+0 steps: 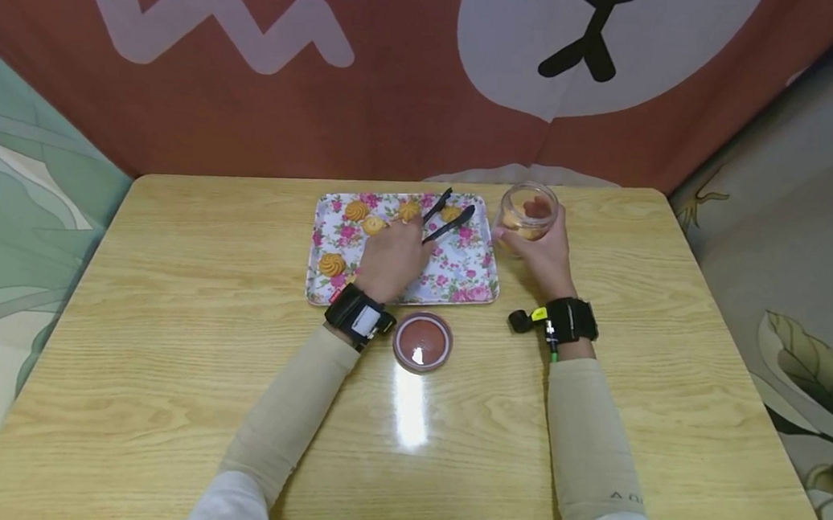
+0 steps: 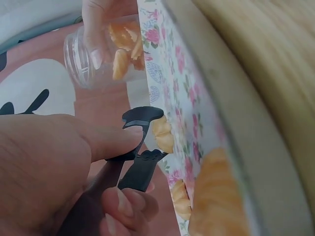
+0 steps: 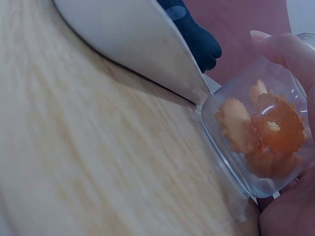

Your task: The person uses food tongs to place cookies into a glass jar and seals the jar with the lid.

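The left hand (image 1: 393,260) holds a pair of black tongs (image 1: 449,224) over the flowered tray (image 1: 452,274), its thumb pressed on one arm of the tongs and other fingers curled beneath. The two tips of the tongs stand apart on either side of a cookie (image 1: 451,213) near the tray's far right corner; whether they touch it I cannot tell. More swirled cookies lie toward the left of the tray: a few along the far side, one close to the left edge, partway toward the near corner. The right hand (image 1: 547,257) grips the clear jar (image 2: 78,59) just beside the tray's right edge, with thumb and fingers around its wall. The jar's mouth is uncovered and faces up toward the head camera, and several cookies sit heaped inside, seen through the glassy side in both wrist views. A round reddish lid (image 1: 422,342) with a pale ring lies flat on the wooden table (image 1: 166,315), in front of the tray and near the left wrist. Each wrist wears a black band, the left band (image 1: 359,316) just above the lid's left side. Behind the table hangs a reddish-brown cloth (image 1: 396,130) with pale shapes.
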Available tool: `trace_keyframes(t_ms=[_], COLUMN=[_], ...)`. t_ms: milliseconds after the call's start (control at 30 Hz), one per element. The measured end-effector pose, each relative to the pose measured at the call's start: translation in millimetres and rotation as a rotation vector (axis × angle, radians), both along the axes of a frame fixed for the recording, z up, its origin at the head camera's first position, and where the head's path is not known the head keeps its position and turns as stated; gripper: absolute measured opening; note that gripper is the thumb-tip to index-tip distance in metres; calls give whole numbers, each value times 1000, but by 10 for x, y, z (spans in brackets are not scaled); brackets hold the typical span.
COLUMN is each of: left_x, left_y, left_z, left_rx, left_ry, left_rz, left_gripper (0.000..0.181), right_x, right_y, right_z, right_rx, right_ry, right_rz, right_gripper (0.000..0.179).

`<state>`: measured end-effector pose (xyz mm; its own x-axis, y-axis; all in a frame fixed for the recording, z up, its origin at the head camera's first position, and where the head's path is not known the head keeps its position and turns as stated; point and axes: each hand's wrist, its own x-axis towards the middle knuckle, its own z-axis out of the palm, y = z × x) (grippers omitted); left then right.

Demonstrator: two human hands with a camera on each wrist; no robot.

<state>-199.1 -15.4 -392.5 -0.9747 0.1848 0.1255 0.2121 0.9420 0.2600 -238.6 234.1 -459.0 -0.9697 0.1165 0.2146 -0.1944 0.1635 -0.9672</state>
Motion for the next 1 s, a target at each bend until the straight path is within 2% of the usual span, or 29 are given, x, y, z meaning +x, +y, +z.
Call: trace_keyframes(t_ms=[400, 667, 1000], left_x=[24, 50, 89], left_y=[-66, -96, -103], left_z=[75, 144, 266], left_rx=[27, 28, 28], left_ry=[-16, -32, 49], left_rz=[-29, 0, -35], left_gripper=[34, 38, 46], right_x=[-1, 0, -8], right_y=[14, 13, 7], right_z=[2, -1, -5], right_rx=[-2, -5, -5], right_ry=[-4, -1, 5], right_rz=[6, 7, 9], right_gripper=[86, 88, 88])
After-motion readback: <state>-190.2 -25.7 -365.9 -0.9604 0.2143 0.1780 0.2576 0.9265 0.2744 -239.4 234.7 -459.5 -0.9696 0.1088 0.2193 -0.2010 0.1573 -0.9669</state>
